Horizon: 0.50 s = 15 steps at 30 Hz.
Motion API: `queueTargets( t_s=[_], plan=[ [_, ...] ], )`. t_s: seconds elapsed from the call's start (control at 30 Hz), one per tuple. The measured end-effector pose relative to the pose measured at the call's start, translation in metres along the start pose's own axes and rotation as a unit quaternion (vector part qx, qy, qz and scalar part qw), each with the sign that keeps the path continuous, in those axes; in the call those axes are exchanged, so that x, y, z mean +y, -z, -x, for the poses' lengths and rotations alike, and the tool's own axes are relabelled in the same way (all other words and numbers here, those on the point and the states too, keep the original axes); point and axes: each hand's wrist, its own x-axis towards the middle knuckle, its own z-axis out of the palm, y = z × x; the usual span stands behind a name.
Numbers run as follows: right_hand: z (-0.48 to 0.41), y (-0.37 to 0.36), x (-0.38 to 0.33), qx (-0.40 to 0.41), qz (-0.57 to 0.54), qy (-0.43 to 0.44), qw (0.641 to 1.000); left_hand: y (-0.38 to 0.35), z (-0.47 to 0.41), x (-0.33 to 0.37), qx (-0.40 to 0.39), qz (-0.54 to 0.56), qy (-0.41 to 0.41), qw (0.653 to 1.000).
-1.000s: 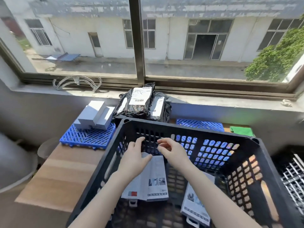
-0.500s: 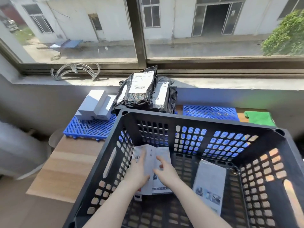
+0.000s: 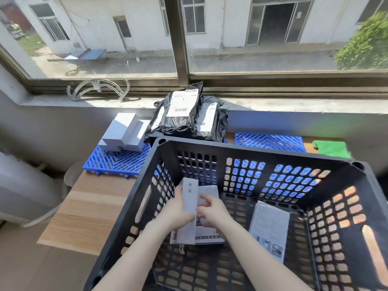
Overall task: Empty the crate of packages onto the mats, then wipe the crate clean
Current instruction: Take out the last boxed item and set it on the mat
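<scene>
The black crate (image 3: 252, 150) stands on the near right part of the wooden table (image 3: 90, 206). Both hands are inside it, by its left wall. The left hand (image 3: 178, 208) grips a narrow white box (image 3: 190, 194), tilted up on edge; 2 small round marks show on its face, unreadable. The right hand (image 3: 212, 208) curls its fingers onto a flat white package (image 3: 207, 236) lying just beside that box; its print is too small to read. A 3rd flat package (image 3: 269, 225) lies on the crate floor toward the right wall.

At the table's far left corner a blue mat (image 3: 117, 162) carries a stack of white boxes (image 3: 123, 133). Black mailer bags (image 3: 180, 116) with white barcode labels lean at the far edge. A 2nd blue mat (image 3: 268, 141) and a green cloth (image 3: 329, 149) lie at the far right.
</scene>
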Motion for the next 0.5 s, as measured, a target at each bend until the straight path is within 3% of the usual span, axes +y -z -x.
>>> queueTargets(
  t_s=[0.27, 0.5],
  plan=[
    [0.047, 0.015, -0.027, -0.016, -0.061, 0.104, 0.993, 0.02, 0.044, 0.028, 0.077, 0.004, -0.095, 0.993],
    [0.098, 0.028, -0.045, 0.054, -0.042, 0.25, 0.966, 0.022, 0.078, 0.05, 0.193, 0.059, -0.188, 0.961]
  ],
)
